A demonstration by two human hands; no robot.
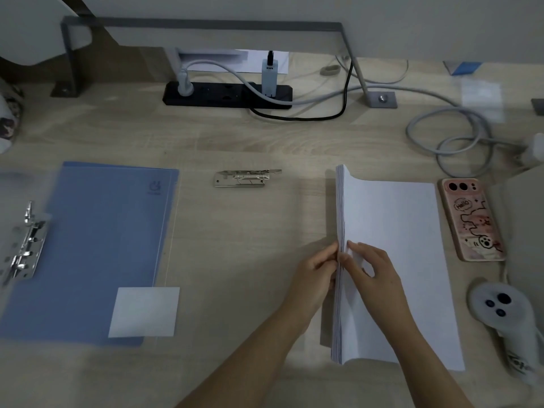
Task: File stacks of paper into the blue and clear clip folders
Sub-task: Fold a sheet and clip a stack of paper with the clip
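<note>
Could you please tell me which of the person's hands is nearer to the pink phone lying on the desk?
The right hand, resting on the paper stack, lies closer to the pink phone. The left hand grips the stack's raised edge, farther from it.

Desk [235,136]: pale wood-grain laminate, matt, smooth.
Paper stack [397,245]: plain white paper, matt.
Blue folder [97,231]: translucent plastic, smooth, low sheen.
Folder clip [25,242]: bright polished metal, glossy.
Loose clip [244,178]: silver metal, shiny.
Power strip [226,94]: black plastic, satin.
Phone case [471,219]: pink printed plastic, glossy.
Controller [503,313]: white plastic, matt.
</note>
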